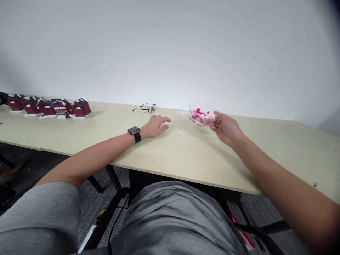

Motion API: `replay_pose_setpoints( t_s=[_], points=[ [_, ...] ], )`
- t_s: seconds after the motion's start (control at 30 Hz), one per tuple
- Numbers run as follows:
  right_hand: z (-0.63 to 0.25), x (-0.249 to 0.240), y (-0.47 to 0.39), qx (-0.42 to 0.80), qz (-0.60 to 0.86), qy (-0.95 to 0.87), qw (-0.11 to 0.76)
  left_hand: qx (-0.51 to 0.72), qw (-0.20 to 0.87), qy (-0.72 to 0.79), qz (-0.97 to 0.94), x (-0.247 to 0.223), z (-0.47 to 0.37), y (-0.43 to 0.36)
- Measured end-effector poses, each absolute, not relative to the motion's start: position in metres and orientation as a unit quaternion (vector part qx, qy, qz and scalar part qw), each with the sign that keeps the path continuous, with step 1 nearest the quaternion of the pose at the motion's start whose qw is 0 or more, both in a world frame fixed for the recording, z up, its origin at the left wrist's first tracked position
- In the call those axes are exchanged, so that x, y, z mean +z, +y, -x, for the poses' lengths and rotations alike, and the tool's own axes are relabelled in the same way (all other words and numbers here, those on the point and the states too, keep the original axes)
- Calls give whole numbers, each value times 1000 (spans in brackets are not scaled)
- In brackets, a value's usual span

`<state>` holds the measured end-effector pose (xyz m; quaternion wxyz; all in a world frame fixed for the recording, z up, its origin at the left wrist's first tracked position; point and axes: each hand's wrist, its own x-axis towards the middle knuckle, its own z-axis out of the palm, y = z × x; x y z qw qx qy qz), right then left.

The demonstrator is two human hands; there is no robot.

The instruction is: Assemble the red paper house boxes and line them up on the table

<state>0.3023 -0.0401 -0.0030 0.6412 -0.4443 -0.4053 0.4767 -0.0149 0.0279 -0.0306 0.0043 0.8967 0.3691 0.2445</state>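
My right hand (224, 128) pinches the right side of a clear plastic bag (199, 117) with red and white pieces inside, near the back of the pale table. The pieces are too blurred to tell apart. My left hand (155, 126), with a black watch on the wrist, rests at the table to the left of the bag. Its fingers are apart and nothing is in them. Just behind my left hand lies a pair of black-framed glasses (148, 108).
Several dark red model houses with white snow trim (62, 108) stand in a row at the table's left. A white wall (170, 53) rises behind the table (170, 152). Chair parts and a cable show below the front edge.
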Motion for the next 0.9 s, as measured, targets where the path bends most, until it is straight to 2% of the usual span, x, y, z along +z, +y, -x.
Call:
replay_pose_setpoints(
  t_s=[0.1,0.33,0.47,0.73,0.83,0.9],
  points=[
    [-303,-1,-40,471,430,-420,646,242,6,371,-896,-31,15,28],
    [-304,-17,-31,477,498,-420,591,240,6,371,-897,-30,16,27],
    [-302,-18,-34,508,481,-449,556,243,1,351,-904,-25,14,21],
    [-286,-8,-59,597,392,-532,454,286,-188,203,-917,-18,6,12],
    [-285,-8,-57,568,409,-548,458,290,-217,181,-914,-20,7,15],
    [-291,-8,-52,492,452,-560,490,318,-222,178,-904,-21,8,18]
  ],
)
